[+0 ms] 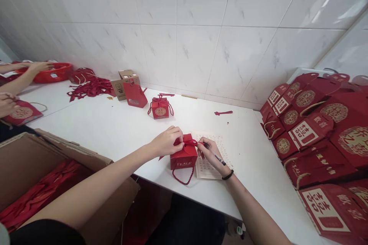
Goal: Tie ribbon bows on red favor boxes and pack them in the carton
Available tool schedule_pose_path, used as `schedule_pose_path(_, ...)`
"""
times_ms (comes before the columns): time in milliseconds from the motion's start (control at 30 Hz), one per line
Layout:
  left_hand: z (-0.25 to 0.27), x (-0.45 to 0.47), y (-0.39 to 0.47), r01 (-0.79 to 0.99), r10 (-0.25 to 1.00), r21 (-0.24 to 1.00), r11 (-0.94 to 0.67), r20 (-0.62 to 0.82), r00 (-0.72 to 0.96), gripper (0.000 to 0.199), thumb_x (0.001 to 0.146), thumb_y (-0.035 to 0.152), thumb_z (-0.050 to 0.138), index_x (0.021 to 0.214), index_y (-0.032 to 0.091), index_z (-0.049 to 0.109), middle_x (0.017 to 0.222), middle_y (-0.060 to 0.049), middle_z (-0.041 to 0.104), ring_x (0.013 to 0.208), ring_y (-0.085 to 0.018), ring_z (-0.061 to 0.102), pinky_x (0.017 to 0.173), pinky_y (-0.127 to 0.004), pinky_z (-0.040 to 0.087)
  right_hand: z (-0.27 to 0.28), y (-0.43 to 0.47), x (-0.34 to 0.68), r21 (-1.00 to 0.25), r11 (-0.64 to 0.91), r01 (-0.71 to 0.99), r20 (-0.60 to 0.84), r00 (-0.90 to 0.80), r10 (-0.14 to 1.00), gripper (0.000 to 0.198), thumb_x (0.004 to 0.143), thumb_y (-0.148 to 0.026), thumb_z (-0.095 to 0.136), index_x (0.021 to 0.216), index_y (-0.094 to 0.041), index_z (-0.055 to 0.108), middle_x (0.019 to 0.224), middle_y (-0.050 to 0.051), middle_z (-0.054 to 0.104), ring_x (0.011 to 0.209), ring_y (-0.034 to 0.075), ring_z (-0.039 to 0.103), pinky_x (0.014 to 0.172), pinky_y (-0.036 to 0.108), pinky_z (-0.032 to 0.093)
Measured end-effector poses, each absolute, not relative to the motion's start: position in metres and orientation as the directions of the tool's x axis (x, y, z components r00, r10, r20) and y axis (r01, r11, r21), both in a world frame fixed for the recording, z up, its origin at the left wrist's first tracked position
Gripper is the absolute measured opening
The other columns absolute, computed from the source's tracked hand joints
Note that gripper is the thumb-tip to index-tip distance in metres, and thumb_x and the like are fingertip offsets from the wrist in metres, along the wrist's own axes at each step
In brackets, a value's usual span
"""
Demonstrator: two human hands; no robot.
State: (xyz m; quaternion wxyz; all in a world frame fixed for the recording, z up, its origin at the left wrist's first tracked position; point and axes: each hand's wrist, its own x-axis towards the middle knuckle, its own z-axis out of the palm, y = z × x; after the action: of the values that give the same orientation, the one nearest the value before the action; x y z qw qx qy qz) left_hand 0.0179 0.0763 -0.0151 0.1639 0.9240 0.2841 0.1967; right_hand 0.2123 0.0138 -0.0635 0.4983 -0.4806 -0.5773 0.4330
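head view: left hand [168, 141] and right hand [209, 151] both pinch the ribbon [191, 142] atop a red box [184, 157].

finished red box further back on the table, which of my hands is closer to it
Left. The left hand sits on the near red box, more directly below the finished red box; the right hand is farther off to the right, over the printed sheet.

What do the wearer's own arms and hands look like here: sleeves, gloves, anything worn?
Both forearms are bare, with no gloves on the left hand or the right hand. A thin black band circles the right wrist. A dark short sleeve shows at the left upper arm. No rings or markings are discernible.
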Motion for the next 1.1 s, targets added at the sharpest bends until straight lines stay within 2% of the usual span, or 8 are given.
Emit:
schedule_pose_path(300, -0.0179, 0.0189, 0.0773, 0.53, 0.643, 0.38, -0.758, 0.299, 0.706, 0.009, 0.081, 0.02, 0.048, 0.072, 0.018, 0.05, 0.084, -0.003, 0.058, 0.085, -0.019, 0.049, 0.078, -0.033, 0.045, -0.0594, 0.0107, 0.2134, -0.962, 0.205, 0.182, 0.196, -0.064, 0.978, 0.027, 0.081, -0.034, 0.051, 0.061, -0.018, 0.044, 0.048, -0.003, 0.049, 0.043, 0.01, 0.043, 0.045, 0.021, 0.034)
schedule_pose_path(533, -0.0159, 0.0193, 0.0769, 0.529, 0.649, 0.394, -0.752, 0.3, 0.699, 0.009, 0.08, 0.02, 0.048, 0.072, 0.018, 0.052, 0.083, -0.003, 0.057, 0.084, -0.018, 0.049, 0.077, -0.033, 0.045, -0.0586, 0.0098, 0.2141, -0.956, 0.223, 0.191, 0.209, -0.089, 0.974, 0.023, 0.08, -0.028, 0.048, 0.059, -0.019, 0.045, 0.048, -0.003, 0.05, 0.047, 0.011, 0.047, 0.051, 0.022, 0.036)
schedule_pose_path(700, -0.0137, 0.0167, 0.0768, 0.503, 0.632, 0.414, -0.759, 0.279, 0.723, 0.007, 0.075, 0.024, 0.055, 0.072, 0.018, 0.053, 0.086, -0.003, 0.058, 0.086, -0.019, 0.05, 0.078, -0.033, 0.045, -0.0583, 0.0095, 0.2135, -0.948, 0.238, 0.211, 0.225, -0.084, 0.971, 0.024, 0.081, -0.034, 0.049, 0.062, -0.019, 0.046, 0.054, -0.001, 0.053, 0.052, 0.013, 0.047, 0.053, 0.024, 0.035)
schedule_pose_path(933, -0.0185, 0.0174, 0.0789, 0.528, 0.653, 0.409, -0.744, 0.282, 0.702, 0.009, 0.078, 0.021, 0.051, 0.069, 0.018, 0.051, 0.087, -0.004, 0.058, 0.088, -0.019, 0.05, 0.08, -0.034, 0.045, -0.0545, 0.008, 0.2143, -0.951, 0.246, 0.187, 0.227, -0.118, 0.967, 0.03, 0.084, -0.039, 0.051, 0.061, -0.02, 0.047, 0.055, 0.0, 0.057, 0.059, 0.017, 0.052, 0.062, 0.028, 0.038)
schedule_pose_path(1100, -0.0192, 0.019, 0.0769, 0.539, 0.665, 0.408, -0.737, 0.293, 0.687, 0.009, 0.079, 0.019, 0.05, 0.07, 0.018, 0.051, 0.087, -0.004, 0.058, 0.087, -0.019, 0.05, 0.08, -0.033, 0.045, -0.0567, 0.0086, 0.2192, -0.955, 0.233, 0.182, 0.206, -0.152, 0.967, 0.03, 0.085, -0.036, 0.052, 0.061, -0.019, 0.049, 0.056, 0.0, 0.06, 0.053, 0.015, 0.048, 0.056, 0.026, 0.035)
